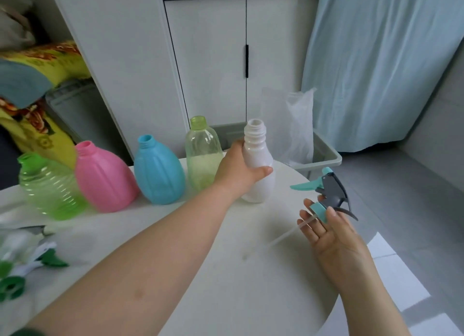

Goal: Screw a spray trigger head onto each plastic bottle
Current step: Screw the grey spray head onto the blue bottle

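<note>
Head view: white bottle [258, 170] upright at the table's [226, 273] far side, open neck up, left hand [239, 171] wrapped around its shoulder. Trigger head [326, 195] pinched in right hand [329, 229] fingertips, right of and nearer than the neck, dip tube slanting near-left; it likely needs raising over the mouth.

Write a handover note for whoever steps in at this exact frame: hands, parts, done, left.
Left hand: gripping the white plastic bottle standing on the round white table, neck open.
Right hand: holding the grey-and-teal spray trigger head with its clear dip tube trailing leftward, apart from the bottle.
Waiting in a row, uncapped: ribbed green bottle, pink bottle, blue bottle, tall pale-green bottle.
More green-and-white trigger heads lie at the table's left edge.
Done: none fitted. Left: all five.
</note>
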Action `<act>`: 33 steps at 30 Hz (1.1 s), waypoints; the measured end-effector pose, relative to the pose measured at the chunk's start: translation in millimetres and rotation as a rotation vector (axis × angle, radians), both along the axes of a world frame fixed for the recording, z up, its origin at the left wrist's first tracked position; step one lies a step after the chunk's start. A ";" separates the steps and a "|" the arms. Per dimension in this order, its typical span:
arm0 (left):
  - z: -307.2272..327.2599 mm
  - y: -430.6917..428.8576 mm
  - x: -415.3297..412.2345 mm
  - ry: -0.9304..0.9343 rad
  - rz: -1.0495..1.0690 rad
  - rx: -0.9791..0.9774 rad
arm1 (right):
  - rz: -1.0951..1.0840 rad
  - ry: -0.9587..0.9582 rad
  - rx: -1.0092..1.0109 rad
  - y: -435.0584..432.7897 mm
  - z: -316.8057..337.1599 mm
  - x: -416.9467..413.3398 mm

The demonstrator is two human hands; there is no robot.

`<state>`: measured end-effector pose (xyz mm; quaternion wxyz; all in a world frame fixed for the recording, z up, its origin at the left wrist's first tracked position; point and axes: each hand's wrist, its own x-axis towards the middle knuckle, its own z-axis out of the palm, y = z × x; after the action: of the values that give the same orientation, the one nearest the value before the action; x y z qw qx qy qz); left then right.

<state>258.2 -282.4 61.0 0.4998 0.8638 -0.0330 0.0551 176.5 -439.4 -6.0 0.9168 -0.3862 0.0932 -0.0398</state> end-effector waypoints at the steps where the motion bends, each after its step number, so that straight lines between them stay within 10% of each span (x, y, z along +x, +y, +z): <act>1: 0.2 -0.4 -1.6 0.007 -0.006 -0.010 | 0.008 -0.005 -0.007 1.0 0.8 -0.1; 9: 6.1 30.4 -40.8 -0.182 -0.050 0.100 | 0.092 -0.112 -0.055 29.6 15.9 -2.5; 15: 23.4 108.9 -57.4 -0.556 0.353 0.308 | 0.188 -0.127 -0.089 58.4 21.1 -13.6; 22: 19.4 150.8 -18.2 -0.036 0.279 0.062 | 0.212 -0.110 -0.106 69.6 21.8 -16.0; 33: -8.7 149.1 -24.0 -0.108 0.345 -0.005 | 0.111 -0.195 -0.110 72.2 35.6 -20.3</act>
<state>234.3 -133.3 52.3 0.4825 0.8511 0.0893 0.1866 156.2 -367.2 29.6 0.8997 -0.4349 -0.0202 -0.0312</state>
